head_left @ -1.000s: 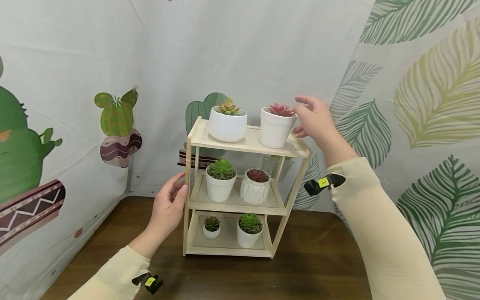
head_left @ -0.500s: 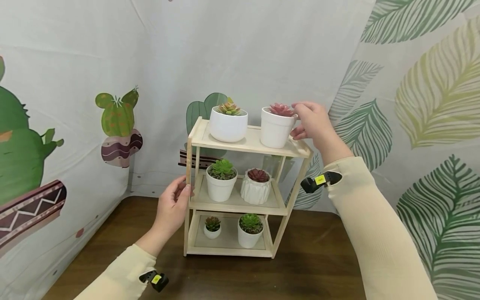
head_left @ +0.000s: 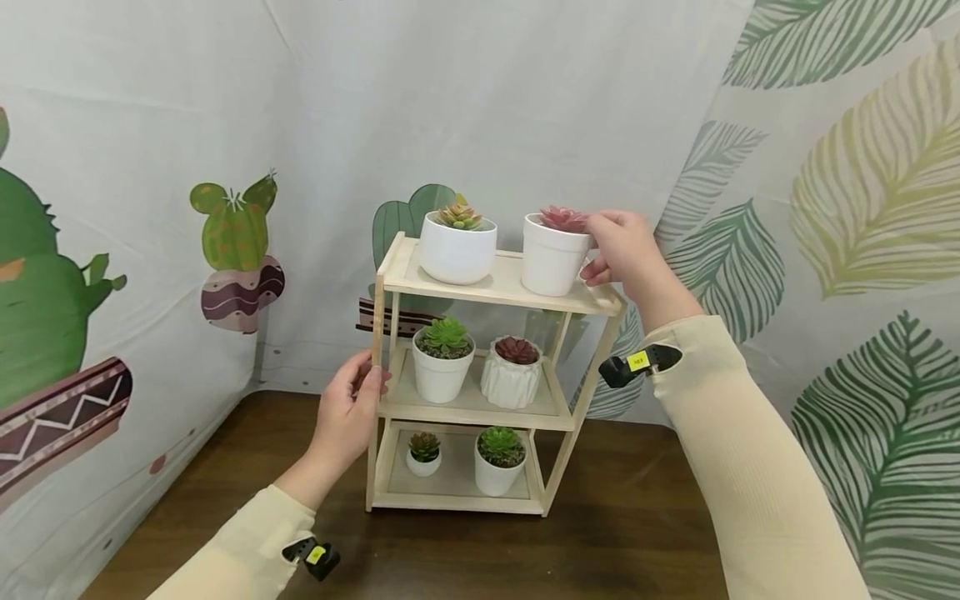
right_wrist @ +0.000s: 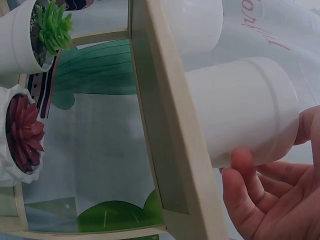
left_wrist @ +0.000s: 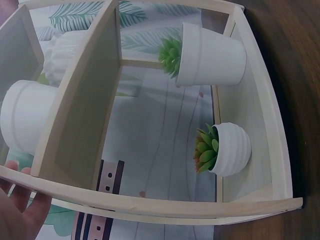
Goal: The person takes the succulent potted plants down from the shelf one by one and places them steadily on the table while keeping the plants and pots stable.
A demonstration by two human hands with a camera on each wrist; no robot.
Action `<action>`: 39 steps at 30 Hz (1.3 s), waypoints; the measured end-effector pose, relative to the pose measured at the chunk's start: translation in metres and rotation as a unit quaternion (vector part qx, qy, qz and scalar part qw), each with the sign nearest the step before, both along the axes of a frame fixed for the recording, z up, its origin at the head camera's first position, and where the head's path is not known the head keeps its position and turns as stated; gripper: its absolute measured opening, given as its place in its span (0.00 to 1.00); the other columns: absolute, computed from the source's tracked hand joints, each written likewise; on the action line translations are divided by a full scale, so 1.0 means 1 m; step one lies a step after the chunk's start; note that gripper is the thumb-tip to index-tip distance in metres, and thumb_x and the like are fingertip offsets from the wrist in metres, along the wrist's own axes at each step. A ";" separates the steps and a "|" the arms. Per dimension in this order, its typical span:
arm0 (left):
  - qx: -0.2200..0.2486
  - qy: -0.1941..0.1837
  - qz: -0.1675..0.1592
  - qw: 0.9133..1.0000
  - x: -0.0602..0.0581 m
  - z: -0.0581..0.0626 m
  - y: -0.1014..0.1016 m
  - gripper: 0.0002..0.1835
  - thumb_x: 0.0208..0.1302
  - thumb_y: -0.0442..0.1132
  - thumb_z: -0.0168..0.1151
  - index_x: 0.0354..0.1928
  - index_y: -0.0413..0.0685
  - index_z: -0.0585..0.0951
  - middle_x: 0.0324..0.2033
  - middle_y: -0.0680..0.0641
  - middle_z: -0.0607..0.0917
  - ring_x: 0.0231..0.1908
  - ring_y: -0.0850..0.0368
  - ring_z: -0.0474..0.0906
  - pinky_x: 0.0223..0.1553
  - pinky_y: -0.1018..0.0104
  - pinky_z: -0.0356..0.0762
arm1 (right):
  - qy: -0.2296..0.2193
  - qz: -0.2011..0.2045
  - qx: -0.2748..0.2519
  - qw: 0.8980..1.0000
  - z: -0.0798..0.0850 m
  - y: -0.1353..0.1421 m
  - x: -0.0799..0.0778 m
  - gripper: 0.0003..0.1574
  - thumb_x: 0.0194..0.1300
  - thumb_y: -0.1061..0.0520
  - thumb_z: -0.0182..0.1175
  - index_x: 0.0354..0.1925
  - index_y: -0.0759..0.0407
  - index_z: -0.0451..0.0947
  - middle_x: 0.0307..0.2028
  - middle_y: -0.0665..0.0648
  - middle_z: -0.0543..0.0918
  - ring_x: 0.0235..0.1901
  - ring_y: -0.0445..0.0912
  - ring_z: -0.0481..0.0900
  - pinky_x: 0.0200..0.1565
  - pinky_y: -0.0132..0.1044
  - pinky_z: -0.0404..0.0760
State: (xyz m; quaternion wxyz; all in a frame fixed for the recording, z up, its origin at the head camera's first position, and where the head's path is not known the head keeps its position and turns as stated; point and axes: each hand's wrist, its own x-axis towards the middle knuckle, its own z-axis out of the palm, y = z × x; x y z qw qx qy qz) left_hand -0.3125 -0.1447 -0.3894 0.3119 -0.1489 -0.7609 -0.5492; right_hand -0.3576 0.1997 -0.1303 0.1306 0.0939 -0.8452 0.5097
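Note:
My left hand [head_left: 348,412] grips the left front post of a three-tier wooden shelf [head_left: 472,417], thumb in front and fingers behind. At the top right, my right hand [head_left: 626,254] holds the rim and side of a white pot [head_left: 553,262] with a pink succulent [head_left: 564,219]. In the right wrist view, curled fingertips [right_wrist: 242,160] lie against this pot's side. The pot stands upright on the top tier. Left of it stands a rounded white pot [head_left: 457,250] with a green-orange succulent.
On the middle tier are a white pot [head_left: 442,375] with a green succulent and a ribbed pot [head_left: 512,379] with a dark red one. The bottom tier bears a tiny pot [head_left: 424,462] and a larger pot [head_left: 498,475]. A brown table [head_left: 637,517] lies underneath.
My right hand has come down and inward to the pink succulent's pot, its fingers drawing in. My left hand has shifted slightly right, closing around the post. The pots have stayed in place.

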 end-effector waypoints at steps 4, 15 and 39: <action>-0.013 0.010 0.002 1.000 -0.003 -0.001 0.001 0.22 0.83 0.44 0.46 0.72 0.47 0.71 0.42 0.43 0.85 0.40 0.48 0.83 0.40 0.75 0.79 | -0.001 -0.001 -0.003 1.000 -0.002 0.001 0.000 0.28 0.75 0.51 0.42 0.63 0.61 0.75 0.49 0.63 0.79 0.18 0.44 0.81 0.26 0.35 0.85; -0.018 0.025 0.010 0.999 -0.007 -0.005 0.000 0.18 0.83 0.44 0.47 0.63 0.42 0.75 0.39 0.43 0.85 0.38 0.55 0.82 0.38 0.74 0.79 | -0.018 -0.017 -0.048 0.999 -0.001 -0.003 -0.002 0.25 0.76 0.51 0.44 0.58 0.64 0.77 0.44 0.58 0.78 0.16 0.41 0.78 0.23 0.31 0.82; -0.010 -0.010 -0.001 1.000 0.000 0.003 0.000 0.17 0.82 0.41 0.49 0.65 0.44 0.74 0.43 0.40 0.86 0.41 0.43 0.84 0.39 0.74 0.78 | -0.035 0.007 -0.036 0.999 0.009 0.005 -0.001 0.19 0.80 0.50 0.48 0.50 0.61 0.81 0.48 0.58 0.79 0.20 0.40 0.76 0.29 0.32 0.81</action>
